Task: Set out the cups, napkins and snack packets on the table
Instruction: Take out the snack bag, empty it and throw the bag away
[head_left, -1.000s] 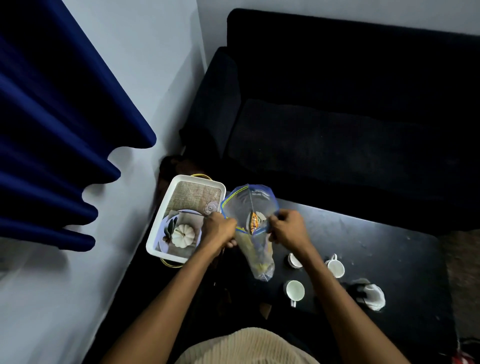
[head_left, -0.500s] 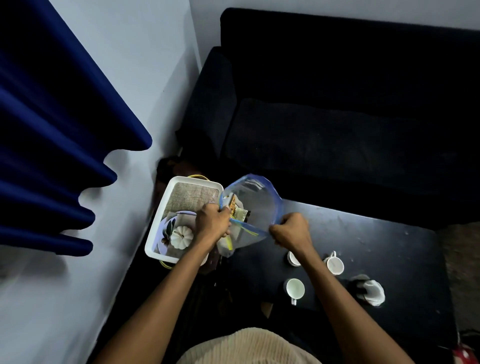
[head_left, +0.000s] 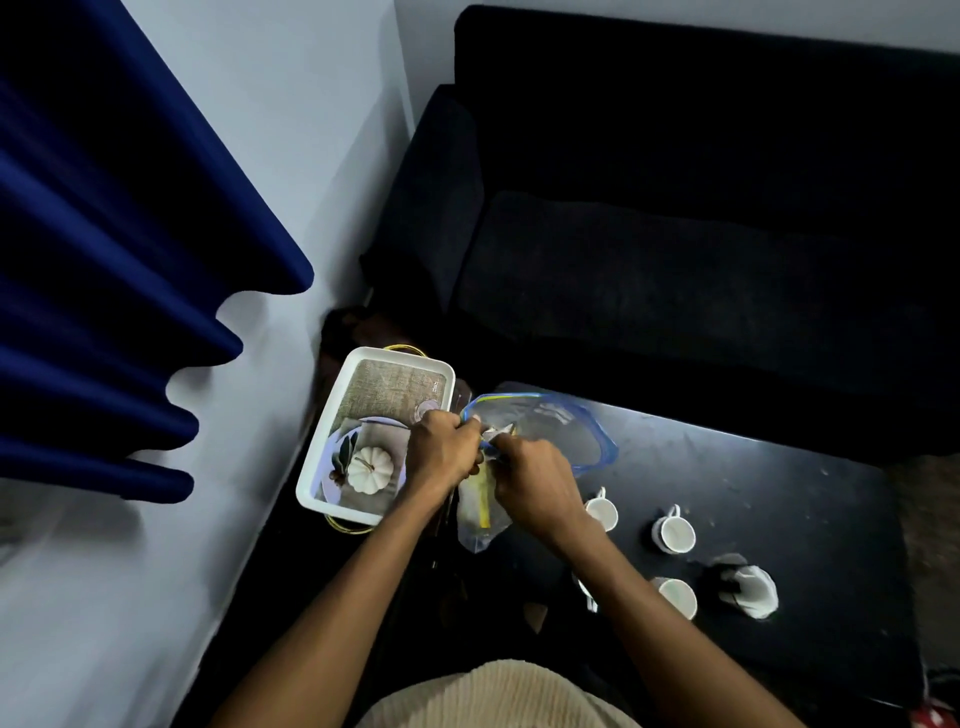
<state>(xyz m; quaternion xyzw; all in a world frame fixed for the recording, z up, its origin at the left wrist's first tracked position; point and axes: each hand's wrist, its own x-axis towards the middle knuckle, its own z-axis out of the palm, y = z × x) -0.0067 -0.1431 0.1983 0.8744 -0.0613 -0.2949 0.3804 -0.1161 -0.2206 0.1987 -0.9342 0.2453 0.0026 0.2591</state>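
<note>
Fingers (head_left: 470, 434) of the left hand (head_left: 441, 452) are curling around the rim of the clear zip bag (head_left: 550, 431), pinching it at the bag's 9 o'clock edge. Fingers of the right hand (head_left: 537, 486) are also bending inward and gripping the plastic just beside the left hand, at about 4 o'clock from it; how much of the bag they are enclosing I cannot tell. The bag is hanging between both hands over the left end of the black table (head_left: 779, 493), its blue-edged mouth gaping toward 2 o'clock and its lower part sagging toward 6 o'clock below the hands. Something yellow is showing through the plastic, too blurred to name.

White cups (head_left: 674, 532) are standing on the table at 4 o'clock from the hands, one partly hiding behind the right wrist. A crumpled white napkin (head_left: 753, 590) is lying at 4 o'clock from the cups.

A white tray (head_left: 311, 467) is sitting at 9 o'clock from the left hand, touching no cup, with a small white pumpkin (head_left: 368, 467) in it. A dark sofa (head_left: 675, 234) is filling the 12 o'clock side, and a blue curtain (head_left: 104, 260) is hanging at 10 o'clock.
</note>
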